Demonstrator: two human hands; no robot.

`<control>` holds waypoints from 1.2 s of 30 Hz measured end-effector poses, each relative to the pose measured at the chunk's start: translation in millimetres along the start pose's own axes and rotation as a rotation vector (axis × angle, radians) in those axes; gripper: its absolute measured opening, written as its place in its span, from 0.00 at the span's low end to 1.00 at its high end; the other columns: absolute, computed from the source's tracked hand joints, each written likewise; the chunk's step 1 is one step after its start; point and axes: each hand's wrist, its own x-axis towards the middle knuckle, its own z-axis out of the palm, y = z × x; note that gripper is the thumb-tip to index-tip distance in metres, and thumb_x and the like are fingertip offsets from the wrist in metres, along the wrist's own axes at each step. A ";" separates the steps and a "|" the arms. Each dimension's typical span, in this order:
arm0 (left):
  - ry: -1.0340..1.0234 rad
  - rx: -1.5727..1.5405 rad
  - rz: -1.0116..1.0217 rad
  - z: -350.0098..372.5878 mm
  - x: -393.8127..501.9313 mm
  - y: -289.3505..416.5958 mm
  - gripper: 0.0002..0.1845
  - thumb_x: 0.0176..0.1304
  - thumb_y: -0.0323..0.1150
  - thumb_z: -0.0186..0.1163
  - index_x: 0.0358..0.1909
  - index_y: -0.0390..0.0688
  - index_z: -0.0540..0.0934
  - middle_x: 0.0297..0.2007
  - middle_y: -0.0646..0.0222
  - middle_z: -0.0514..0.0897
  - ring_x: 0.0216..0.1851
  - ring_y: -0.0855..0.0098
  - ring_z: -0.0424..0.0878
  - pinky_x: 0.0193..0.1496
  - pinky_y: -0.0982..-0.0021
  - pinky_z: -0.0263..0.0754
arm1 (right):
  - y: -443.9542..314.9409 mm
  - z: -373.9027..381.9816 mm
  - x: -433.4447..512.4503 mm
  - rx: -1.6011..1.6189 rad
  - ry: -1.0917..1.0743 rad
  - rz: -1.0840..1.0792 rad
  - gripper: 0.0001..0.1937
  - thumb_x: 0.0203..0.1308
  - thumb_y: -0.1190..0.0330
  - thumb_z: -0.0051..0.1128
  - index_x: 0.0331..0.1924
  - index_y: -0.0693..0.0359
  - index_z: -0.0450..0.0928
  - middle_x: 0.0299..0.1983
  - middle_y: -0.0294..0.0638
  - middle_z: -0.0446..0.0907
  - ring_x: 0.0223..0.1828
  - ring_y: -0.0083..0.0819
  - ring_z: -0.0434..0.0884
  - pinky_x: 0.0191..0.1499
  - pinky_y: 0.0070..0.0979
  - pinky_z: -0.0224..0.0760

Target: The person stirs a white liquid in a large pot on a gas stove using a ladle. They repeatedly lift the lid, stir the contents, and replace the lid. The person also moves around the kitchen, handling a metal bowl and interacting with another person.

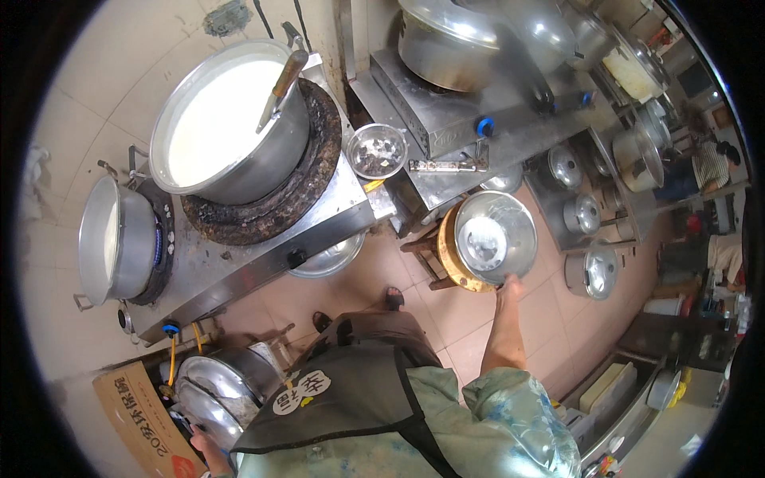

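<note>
At the right, my right hand (510, 288) grips the near rim of a deep metal pot (521, 230). The pot sits on a round wooden stool (447, 248), with a little whitish residue inside. My left hand (206, 447) is low at the left, against a shiny metal lid (206, 412). A dark part shows at its fingertips; whether the fingers close on it is unclear. Ahead of me a large aluminium pot (251, 173) of white liquid rests on a sooty burner ring (263, 215). A wooden-handled metal tool (287, 77) leans in it.
A smaller pot (131, 245) of white liquid stands over a blue flame at left. A strainer-like bowl (378, 151) hangs between the stoves. Lidded pots (586, 214) fill a low steel rack. A cardboard box (140, 418) lies beside my left hand. Another person (708, 167) is far right.
</note>
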 end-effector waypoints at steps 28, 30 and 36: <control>0.437 -0.260 -0.068 -21.1 -40.1 -39.7 0.16 0.40 0.32 0.64 0.23 0.36 0.66 0.24 0.57 0.69 0.30 0.56 0.68 0.36 0.59 0.62 | -261.2 430.3 -744.6 0.023 -1.464 -1.005 0.18 0.45 0.77 0.48 0.45 0.66 0.73 0.30 0.39 0.76 0.30 0.26 0.73 0.35 0.21 0.65; 0.413 -0.172 -0.027 -12.6 -27.6 -38.8 0.16 0.38 0.31 0.64 0.24 0.35 0.67 0.25 0.57 0.69 0.30 0.56 0.68 0.36 0.60 0.62 | -210.2 437.5 -824.1 -0.006 -1.406 -1.355 0.14 0.45 0.78 0.44 0.39 0.65 0.76 0.21 0.37 0.72 0.23 0.22 0.68 0.24 0.19 0.59; 0.403 -0.320 0.004 -9.4 -20.0 -38.5 0.22 0.34 0.28 0.65 0.34 0.33 0.69 0.26 0.60 0.68 0.31 0.58 0.67 0.37 0.61 0.62 | -76.3 458.4 -947.3 -0.101 -1.373 -2.103 0.07 0.33 0.78 0.48 0.22 0.60 0.70 0.21 0.46 0.76 0.23 0.47 0.76 0.26 0.38 0.68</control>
